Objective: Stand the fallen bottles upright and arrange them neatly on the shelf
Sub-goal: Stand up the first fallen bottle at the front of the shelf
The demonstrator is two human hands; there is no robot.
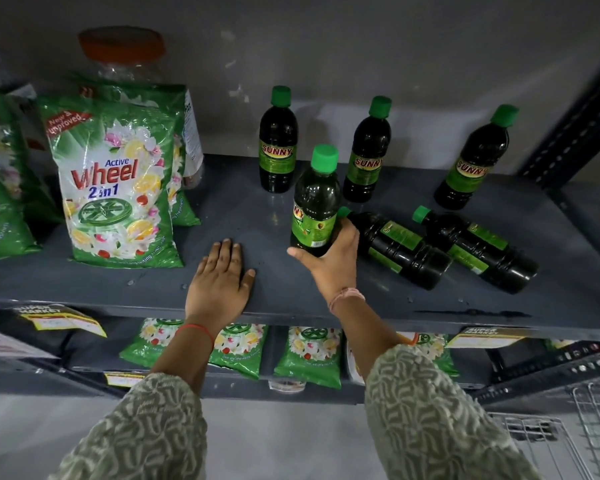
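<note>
My right hand (329, 261) grips the lower body of a dark bottle with a green cap and green label (315, 199), holding it upright above the grey shelf (250, 216). Three matching bottles stand at the back: one on the left (276, 142), one in the middle (367, 152), one on the right (473, 159). Two more lie on their sides right of my hand, the nearer one (395, 249) and the farther one (475, 247), caps pointing back left. My left hand (219, 278) rests flat and open on the shelf's front.
Green Wheel detergent bags (115, 188) stand on the shelf's left part, with a clear jar with an orange lid (122, 50) behind them. The lower shelf holds more green packets (309, 355). A wire basket (568, 434) is at the bottom right. A perforated upright post (575, 119) bounds the right side.
</note>
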